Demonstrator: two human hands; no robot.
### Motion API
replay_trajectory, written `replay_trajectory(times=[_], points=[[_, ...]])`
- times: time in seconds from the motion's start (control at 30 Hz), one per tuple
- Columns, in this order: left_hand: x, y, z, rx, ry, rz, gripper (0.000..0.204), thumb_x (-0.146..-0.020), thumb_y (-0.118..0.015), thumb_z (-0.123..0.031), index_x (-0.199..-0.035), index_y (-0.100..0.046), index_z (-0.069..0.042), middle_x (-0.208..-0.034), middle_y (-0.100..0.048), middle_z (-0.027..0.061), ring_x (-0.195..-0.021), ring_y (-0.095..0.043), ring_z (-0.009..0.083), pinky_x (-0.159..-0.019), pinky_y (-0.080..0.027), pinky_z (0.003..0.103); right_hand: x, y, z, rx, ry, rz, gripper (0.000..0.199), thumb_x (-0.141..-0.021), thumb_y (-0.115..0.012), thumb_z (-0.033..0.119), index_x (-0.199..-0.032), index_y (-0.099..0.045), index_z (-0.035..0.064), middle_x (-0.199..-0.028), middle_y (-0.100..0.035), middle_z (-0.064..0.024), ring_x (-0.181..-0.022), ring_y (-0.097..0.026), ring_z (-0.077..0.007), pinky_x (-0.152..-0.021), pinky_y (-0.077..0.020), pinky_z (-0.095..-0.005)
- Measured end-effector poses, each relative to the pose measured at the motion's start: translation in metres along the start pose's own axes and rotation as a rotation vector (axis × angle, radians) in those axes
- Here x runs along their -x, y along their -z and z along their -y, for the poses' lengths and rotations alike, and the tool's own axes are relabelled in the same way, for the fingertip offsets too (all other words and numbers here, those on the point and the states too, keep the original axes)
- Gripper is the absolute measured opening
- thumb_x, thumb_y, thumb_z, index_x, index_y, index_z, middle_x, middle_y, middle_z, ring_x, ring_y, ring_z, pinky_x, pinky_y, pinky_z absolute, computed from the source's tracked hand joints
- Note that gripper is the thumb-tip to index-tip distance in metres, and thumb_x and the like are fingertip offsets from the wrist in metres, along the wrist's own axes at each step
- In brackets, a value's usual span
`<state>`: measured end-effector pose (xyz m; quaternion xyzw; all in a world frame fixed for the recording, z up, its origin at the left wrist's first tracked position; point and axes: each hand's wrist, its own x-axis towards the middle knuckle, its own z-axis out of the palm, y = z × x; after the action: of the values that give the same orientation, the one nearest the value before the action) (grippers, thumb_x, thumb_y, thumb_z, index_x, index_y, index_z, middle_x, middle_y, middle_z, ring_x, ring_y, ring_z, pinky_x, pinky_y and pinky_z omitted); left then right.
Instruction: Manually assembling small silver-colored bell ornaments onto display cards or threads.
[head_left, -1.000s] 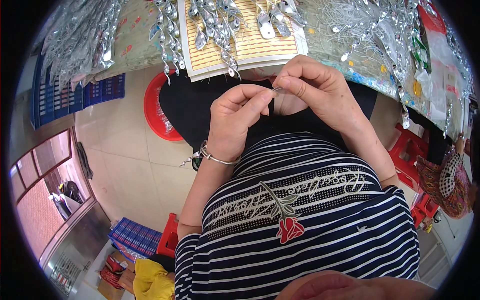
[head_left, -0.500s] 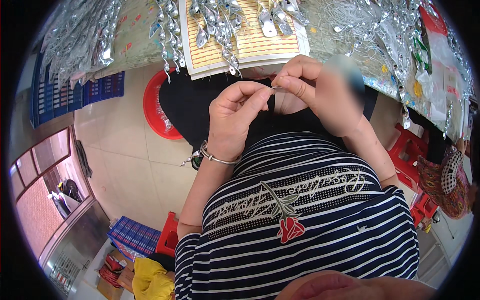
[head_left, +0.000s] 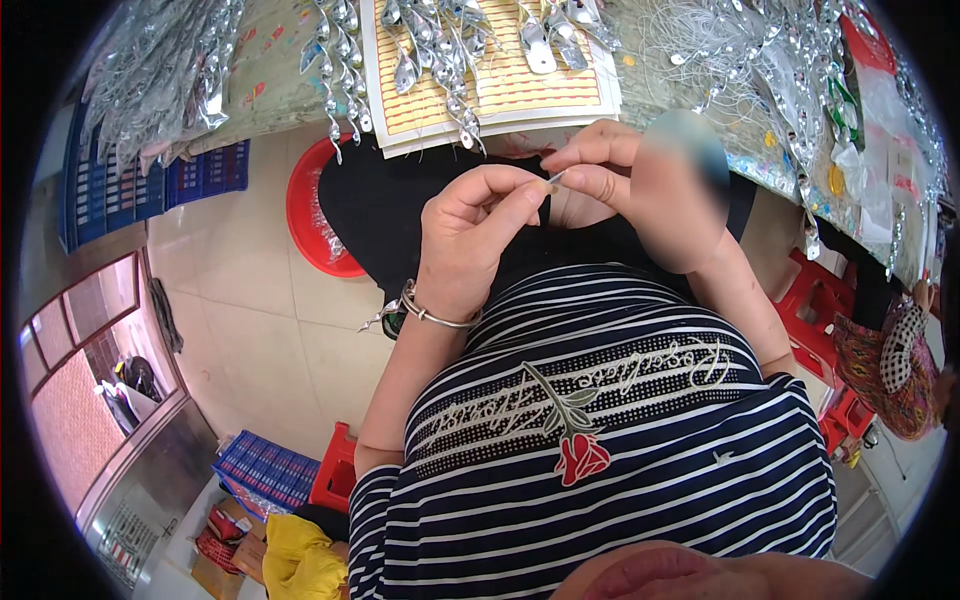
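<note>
Over my lap, my left hand [head_left: 475, 230] is closed, thumb and index finger pinched on one end of a short, thin pale string [head_left: 557, 177]. Facing it, my right hand [head_left: 608, 178] has its thumb and bent index finger closed at the string's other end. The two sets of fingertips almost touch, and the bit of string between them is too small to make out well. A blurred patch covers the back of my right hand. Beyond both hands, twisted silver strips [head_left: 455, 100] lie on a yellow-lined paper sheet [head_left: 500, 105] at the table's edge.
The worktable [head_left: 270, 95] carries heaps of silver strips with white strings [head_left: 730, 55] on both sides. A red basin [head_left: 300, 215] stands on the floor at left, near blue crates [head_left: 110, 190]. Red stools [head_left: 810, 300] and another person's patterned clothing [head_left: 880, 380] are at right.
The string, arched between my fingertips before, now shows as a short slanted piece. My right thumb and fingers have shifted slightly; my left hand has barely moved.
</note>
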<state>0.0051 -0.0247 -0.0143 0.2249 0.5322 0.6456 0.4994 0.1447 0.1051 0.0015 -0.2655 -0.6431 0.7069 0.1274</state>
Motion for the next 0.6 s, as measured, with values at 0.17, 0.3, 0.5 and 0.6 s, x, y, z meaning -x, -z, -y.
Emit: replay_trajectory(times=[0.17,0.3,0.5,0.6], points=[[0.0,0.003,-0.001,-0.047,0.039,0.046,0.011,-0.088,-0.059,-0.006,-0.094,-0.065,0.001,-0.078,-0.062,0.0021,-0.062,-0.049,0.0032,-0.053,-0.035,0.016,0.0,-0.001,0.003,0.087,0.028,-0.029,0.008,-0.086,-0.063,0.007,-0.09,-0.065,0.0012,-0.089,-0.061,-0.0026,-0.085,-0.056,-0.0098,-0.077,-0.0441,-0.0232],[-0.001,0.001,0.0,-0.073,-0.012,0.011,0.012,-0.087,-0.06,-0.006,-0.095,-0.066,0.001,-0.08,-0.063,0.0025,-0.067,-0.053,0.005,-0.059,-0.041,0.018,-0.005,0.007,-0.002,0.495,0.444,-0.133,0.013,-0.089,-0.061,0.013,-0.086,-0.062,0.0006,-0.079,-0.056,-0.0004,-0.071,-0.054,-0.008,-0.063,-0.0454,-0.0228],[-0.002,0.003,0.003,-0.105,-0.071,-0.044,0.013,-0.085,-0.063,-0.004,-0.096,-0.066,0.001,-0.083,-0.065,0.0034,-0.071,-0.056,0.0067,-0.063,-0.044,0.02,0.007,0.008,0.008,0.25,0.117,-0.11,0.012,-0.095,-0.051,0.013,-0.092,-0.056,0.0022,-0.086,-0.056,0.0002,-0.081,-0.052,-0.0093,-0.076,-0.042,-0.0233],[-0.002,0.003,0.004,-0.147,-0.005,-0.054,0.012,-0.085,-0.063,-0.005,-0.096,-0.066,0.001,-0.085,-0.065,0.004,-0.072,-0.057,0.0067,-0.063,-0.044,0.019,0.008,0.007,0.004,-0.102,0.001,-0.027,0.016,-0.097,-0.047,0.018,-0.094,-0.055,0.004,-0.086,-0.056,0.0004,-0.08,-0.05,-0.0082,-0.076,-0.0403,-0.0218]])
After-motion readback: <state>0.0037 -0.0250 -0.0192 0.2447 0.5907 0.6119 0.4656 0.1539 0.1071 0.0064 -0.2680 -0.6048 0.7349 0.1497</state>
